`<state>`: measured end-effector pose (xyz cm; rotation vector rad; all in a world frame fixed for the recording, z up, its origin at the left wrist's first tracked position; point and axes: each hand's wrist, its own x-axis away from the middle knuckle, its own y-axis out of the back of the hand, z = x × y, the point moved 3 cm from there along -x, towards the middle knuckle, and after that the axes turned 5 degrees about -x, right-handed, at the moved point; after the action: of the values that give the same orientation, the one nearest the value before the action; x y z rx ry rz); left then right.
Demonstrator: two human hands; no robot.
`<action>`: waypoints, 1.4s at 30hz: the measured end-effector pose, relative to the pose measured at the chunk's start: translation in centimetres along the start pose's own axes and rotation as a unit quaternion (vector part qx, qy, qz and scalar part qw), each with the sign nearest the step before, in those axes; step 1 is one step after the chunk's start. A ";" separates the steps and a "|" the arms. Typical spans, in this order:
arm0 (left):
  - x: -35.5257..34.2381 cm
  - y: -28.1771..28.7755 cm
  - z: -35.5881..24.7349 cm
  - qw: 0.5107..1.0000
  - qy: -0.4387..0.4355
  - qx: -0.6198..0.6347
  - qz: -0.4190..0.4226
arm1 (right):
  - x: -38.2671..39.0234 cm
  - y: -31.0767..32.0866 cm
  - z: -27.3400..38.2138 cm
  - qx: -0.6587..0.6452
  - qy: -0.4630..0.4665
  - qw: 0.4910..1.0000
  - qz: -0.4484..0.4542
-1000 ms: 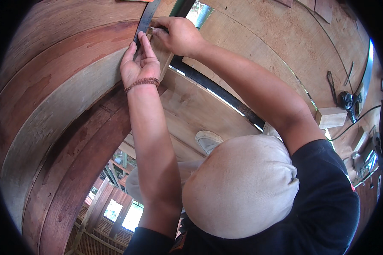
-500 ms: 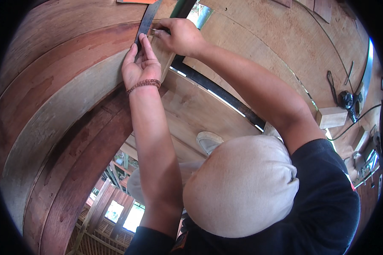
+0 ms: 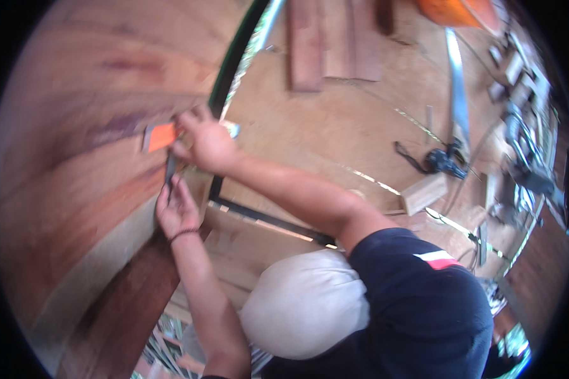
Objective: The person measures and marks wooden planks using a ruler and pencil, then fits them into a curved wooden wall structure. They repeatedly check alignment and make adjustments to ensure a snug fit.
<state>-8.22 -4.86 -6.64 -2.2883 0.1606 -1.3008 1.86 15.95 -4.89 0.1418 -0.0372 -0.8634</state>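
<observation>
A try square with an orange stock [image 3: 161,137] and a dark metal blade lies against the curved wooden planking [image 3: 107,170] on the left. My right hand [image 3: 207,142] is at the stock's right end, its fingers curled over it; motion blurs them. Lower down, my left hand [image 3: 178,208], with a beaded bracelet on the wrist, pinches the lower part of the blade between thumb and fingers. The planks behind the square are reddish brown, with a paler strip below. Whether my right hand also holds something small cannot be made out.
A dark frame bar [image 3: 265,218] runs beside my hands. Beyond it, a plywood surface [image 3: 322,132] carries reddish boards [image 3: 306,44], a handsaw [image 3: 456,82], a black corded thing [image 3: 446,161] and a wood block [image 3: 423,192]. An orange container [image 3: 458,12] stands at the far right. Rounded pale cloth [image 3: 306,303] sits between my arms.
The view has swung, bringing more of the plywood surface and the saw into sight. My right hand has gone from beside the blade up to the orange stock; my left stays on the blade.
</observation>
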 end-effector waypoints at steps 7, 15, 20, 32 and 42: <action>7.5 -5.3 5.7 0.956 0.002 -0.294 0.020 | 3.5 9.2 -1.8 0.053 -0.002 0.992 -0.117; 14.3 -16.5 14.3 0.784 -0.119 -0.556 0.249 | 14.5 30.7 -6.1 0.343 -0.258 0.863 -0.268; 28.2 -29.5 12.4 0.583 -0.451 -0.433 0.519 | 16.6 39.7 -5.5 0.380 -0.317 0.798 -0.344; 32.6 -32.9 6.9 0.502 -0.626 -0.341 0.490 | 34.7 40.9 -5.4 0.320 -0.528 0.681 -0.393; 41.6 -28.6 -11.1 0.445 -0.759 -0.351 0.321 | 12.4 35.0 14.0 -0.112 -0.101 0.942 -0.299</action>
<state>0.95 1.92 43.82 -2.5066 0.8551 1.6371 35.03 27.42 13.59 -0.1629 -0.0908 -1.4802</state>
